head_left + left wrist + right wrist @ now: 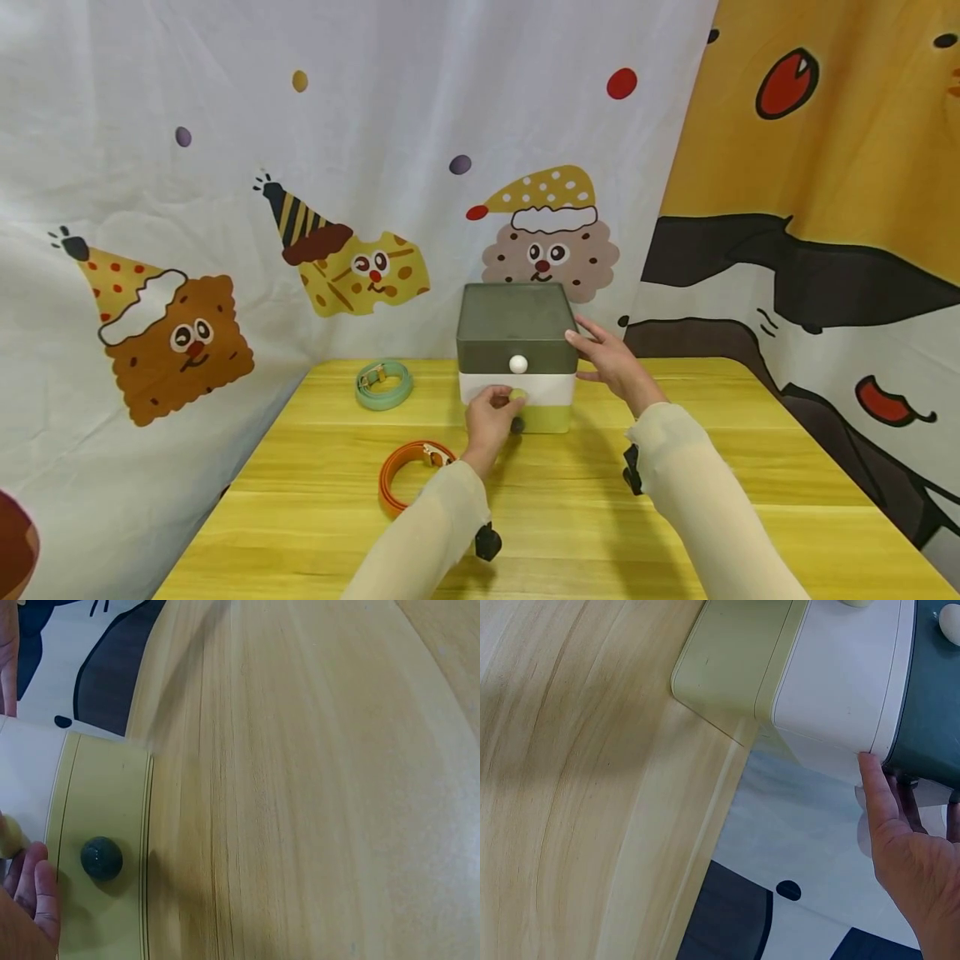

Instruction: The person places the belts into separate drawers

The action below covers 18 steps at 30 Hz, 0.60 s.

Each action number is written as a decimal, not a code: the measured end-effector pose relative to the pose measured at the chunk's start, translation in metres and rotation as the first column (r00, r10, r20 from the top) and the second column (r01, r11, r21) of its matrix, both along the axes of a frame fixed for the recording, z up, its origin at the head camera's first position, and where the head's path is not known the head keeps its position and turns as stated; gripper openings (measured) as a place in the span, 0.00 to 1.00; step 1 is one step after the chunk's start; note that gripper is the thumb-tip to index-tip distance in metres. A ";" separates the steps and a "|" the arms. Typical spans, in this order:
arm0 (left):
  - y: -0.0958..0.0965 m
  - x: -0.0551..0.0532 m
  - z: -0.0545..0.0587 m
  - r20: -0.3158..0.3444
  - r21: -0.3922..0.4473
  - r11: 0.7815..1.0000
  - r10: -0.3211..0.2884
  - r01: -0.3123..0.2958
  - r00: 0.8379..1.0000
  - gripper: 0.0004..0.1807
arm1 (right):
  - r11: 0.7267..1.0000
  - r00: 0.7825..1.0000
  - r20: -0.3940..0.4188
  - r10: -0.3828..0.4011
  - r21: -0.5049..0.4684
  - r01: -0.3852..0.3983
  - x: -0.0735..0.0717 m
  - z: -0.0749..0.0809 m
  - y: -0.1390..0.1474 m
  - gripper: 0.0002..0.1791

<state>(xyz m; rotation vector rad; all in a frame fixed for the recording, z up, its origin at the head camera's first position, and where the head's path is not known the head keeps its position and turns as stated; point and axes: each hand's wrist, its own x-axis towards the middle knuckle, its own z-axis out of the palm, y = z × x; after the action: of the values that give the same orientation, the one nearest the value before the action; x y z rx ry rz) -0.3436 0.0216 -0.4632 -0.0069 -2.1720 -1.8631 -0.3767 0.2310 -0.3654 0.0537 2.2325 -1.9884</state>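
Note:
A small three-drawer box [517,312] stands at the back of the table, with a dark green top drawer, a white middle drawer [551,389] and a yellow-green bottom drawer [101,780]. All three look closed. My left hand [491,421] pinches the yellow-green knob [517,393] of the middle drawer between thumb and fingers. Just below that hand is the dark knob [101,858] of the bottom drawer. Against the box's right side rests my right hand [617,367], its fingers extended along the top and middle drawers. The white knob [518,364] on top is untouched.
A rolled green belt [384,385] lies left of the box. Closer in, a rolled orange belt [390,479] sits beside my left forearm and is partly hidden by it. Behind the wooden table [570,533] hangs a printed cloth [375,100].

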 end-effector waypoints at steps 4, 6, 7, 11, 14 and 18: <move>0.000 0.000 0.000 0.014 -0.008 1.000 0.002 -0.002 1.000 0.09 | 1.000 1.000 0.000 -0.004 -0.001 0.004 0.000 0.001 0.000 0.40; 0.000 0.000 0.000 0.022 -0.011 1.000 0.004 -0.003 1.000 0.09 | 1.000 1.000 0.001 -0.003 -0.004 0.003 0.001 0.002 -0.001 0.40; 0.000 0.000 0.000 0.025 -0.012 1.000 0.005 -0.005 1.000 0.09 | 1.000 1.000 -0.002 0.002 -0.003 -0.002 0.001 0.002 -0.001 0.40; 0.001 0.000 0.000 0.030 -0.005 1.000 0.006 -0.006 1.000 0.09 | 1.000 1.000 -0.002 0.006 -0.003 -0.006 0.001 0.003 -0.001 0.40; 0.001 0.000 -0.001 0.033 0.000 1.000 0.004 -0.004 0.999 0.09 | 1.000 1.000 -0.002 0.006 0.003 -0.006 0.002 0.003 -0.001 0.40; 0.000 0.000 -0.001 0.046 0.007 1.000 -0.004 0.004 0.999 0.09 | 1.000 1.000 -0.002 0.011 0.015 -0.011 0.003 0.003 -0.001 0.40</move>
<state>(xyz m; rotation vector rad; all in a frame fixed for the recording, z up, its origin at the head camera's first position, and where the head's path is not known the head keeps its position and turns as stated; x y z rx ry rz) -0.3439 0.0221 -0.4647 0.0338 -2.1968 -1.8914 -0.3737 0.2300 -0.3622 0.0405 2.2446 -1.9672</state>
